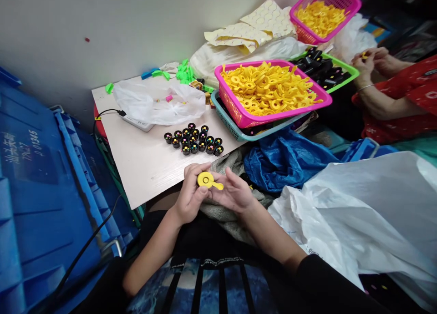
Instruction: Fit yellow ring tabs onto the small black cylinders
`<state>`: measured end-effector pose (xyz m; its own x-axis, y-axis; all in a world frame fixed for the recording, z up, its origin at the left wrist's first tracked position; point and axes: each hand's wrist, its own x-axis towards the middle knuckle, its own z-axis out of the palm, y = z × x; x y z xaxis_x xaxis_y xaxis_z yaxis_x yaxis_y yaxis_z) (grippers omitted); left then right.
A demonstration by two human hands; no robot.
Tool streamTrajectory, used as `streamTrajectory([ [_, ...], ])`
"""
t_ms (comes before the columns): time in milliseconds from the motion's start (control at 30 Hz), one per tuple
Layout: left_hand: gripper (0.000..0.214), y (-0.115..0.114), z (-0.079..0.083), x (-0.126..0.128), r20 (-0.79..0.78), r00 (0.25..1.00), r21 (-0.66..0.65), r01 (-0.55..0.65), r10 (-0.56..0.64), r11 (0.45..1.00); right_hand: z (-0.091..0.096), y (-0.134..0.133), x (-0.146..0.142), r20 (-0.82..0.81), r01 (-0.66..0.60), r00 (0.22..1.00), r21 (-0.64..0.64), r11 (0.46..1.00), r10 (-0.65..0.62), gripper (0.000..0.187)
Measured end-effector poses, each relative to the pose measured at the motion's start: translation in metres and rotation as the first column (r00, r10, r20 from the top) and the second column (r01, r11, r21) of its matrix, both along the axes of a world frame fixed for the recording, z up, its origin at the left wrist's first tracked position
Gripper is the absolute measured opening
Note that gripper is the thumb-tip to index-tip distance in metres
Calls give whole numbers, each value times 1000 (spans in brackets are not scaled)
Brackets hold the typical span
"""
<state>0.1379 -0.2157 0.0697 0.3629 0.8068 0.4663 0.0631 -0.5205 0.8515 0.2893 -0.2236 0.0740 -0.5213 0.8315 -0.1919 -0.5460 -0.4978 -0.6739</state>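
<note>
A yellow plastic part, a round disc with a short handle, sits between my two hands just off the front edge of the white board. My left hand is closed around the disc end. My right hand pinches the handle end with its fingers curled. Beyond them, a cluster of several small black caps with coloured centres stands on the board. A pink basket heaped with the same yellow parts rests farther back to the right.
Blue crates stand at the left, with a black cable running across them. A blue bag and a large white bag lie right. Another person's hands work at the far right by a green tray of black parts.
</note>
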Motion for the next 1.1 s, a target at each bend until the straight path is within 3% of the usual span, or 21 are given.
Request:
streamTrajectory([
  [67, 42, 5, 4, -4, 63, 997, -17, 50, -49, 999, -4, -1, 5, -73, -59, 995, 27, 998, 60, 50],
  [200, 40, 13, 7, -7, 126, 987, 13, 103, -104, 995, -9, -3, 1, -43, -18, 999, 45, 999, 20, 56],
  [300, 41, 15, 5, -6, 73, 996, 25, 55, -57, 998, -6, -4, -8, 82, 91, 992, 31, 995, -93, 50],
  [433, 39, 14, 1, -6, 12, 1000, 44, -14, 13, 999, 0, -3, -14, 169, 254, 947, 134, 958, -274, 45],
  [633, 38, 12, -5, -6, 20, 1000, 11, 8, -8, 1000, -2, -1, -1, 162, 120, 977, 105, 987, -136, 49],
  [767, 36, 11, -6, -1, 0, 996, 68, 90, -90, 994, -9, -10, 5, 160, 170, 969, 111, 979, -186, 50],
  [933, 36, 10, 1, 14, -86, 993, 176, 101, -86, 979, -8, -16, 27, 297, 164, 929, 209, 964, -222, 42],
  [1000, 44, 14, 0, 17, -175, 982, 184, 100, -68, 978, -8, -13, 47, 432, 188, 847, 299, 936, -309, 42],
  [1033, 48, 18, -2, 16, -213, 977, 178, 68, -29, 982, -10, -10, 60, 529, 212, 753, 366, 906, -390, 42],
  [1100, 45, 31, -13, 8, -256, 955, 154, -112, 149, 982, -12, -4, 85, 732, 169, 464, 480, 861, -499, 45],
])
